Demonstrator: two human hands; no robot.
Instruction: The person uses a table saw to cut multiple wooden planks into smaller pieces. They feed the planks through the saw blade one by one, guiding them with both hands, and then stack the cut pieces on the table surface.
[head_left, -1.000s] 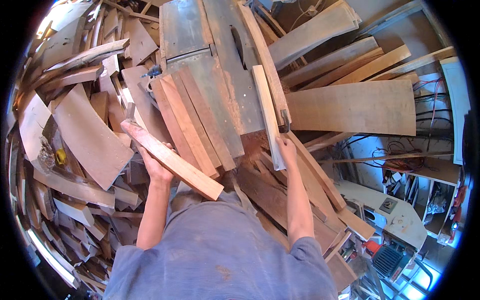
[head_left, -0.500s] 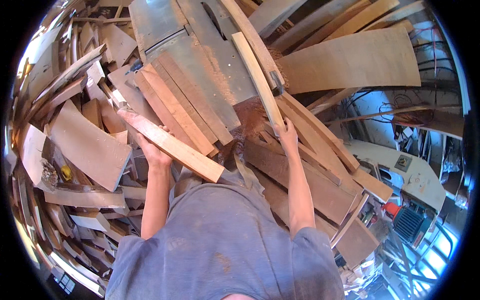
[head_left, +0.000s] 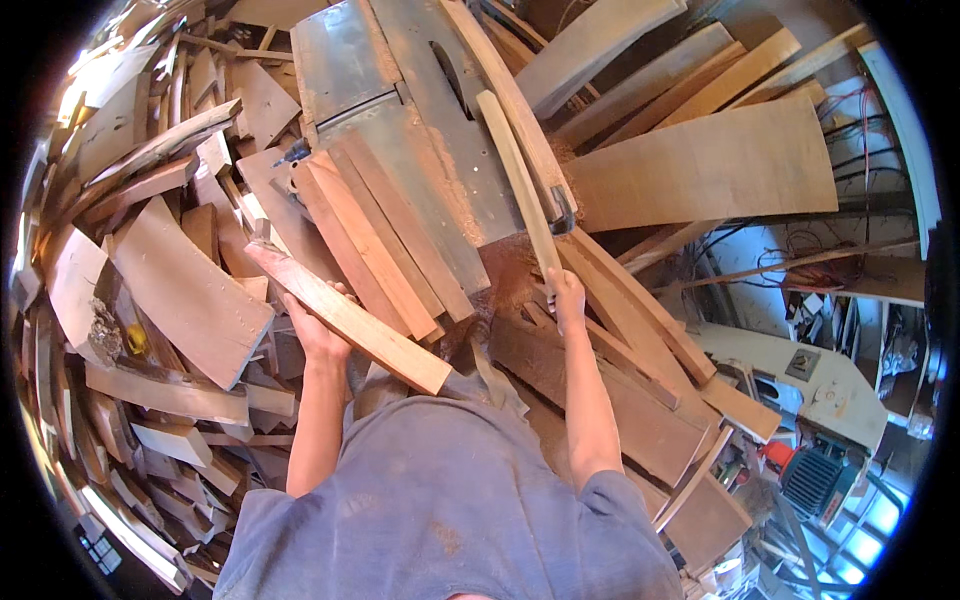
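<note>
My left hand (head_left: 318,335) grips a short, thick reddish wooden plank (head_left: 350,320) from below; the plank slants from upper left to lower right over my chest. My right hand (head_left: 566,297) holds the near end of a long, thin curved wooden strip (head_left: 518,175) that lies along the grey metal table saw top (head_left: 400,110), beside the blade slot. Several reddish boards (head_left: 370,235) lie stacked on the saw table between my two hands. Sawdust (head_left: 510,270) covers the table's near edge.
Heaps of wood offcuts (head_left: 160,290) crowd the left side. A wide plywood sheet (head_left: 710,165) and long planks lie at the right. Dark boards (head_left: 620,400) sit below my right arm. A pale machine (head_left: 800,385) and a motor (head_left: 815,480) stand at lower right.
The view has shifted so the saw table sits higher and closer. My right hand has pushed the curved strip farther along the table. My left hand still holds the plank.
</note>
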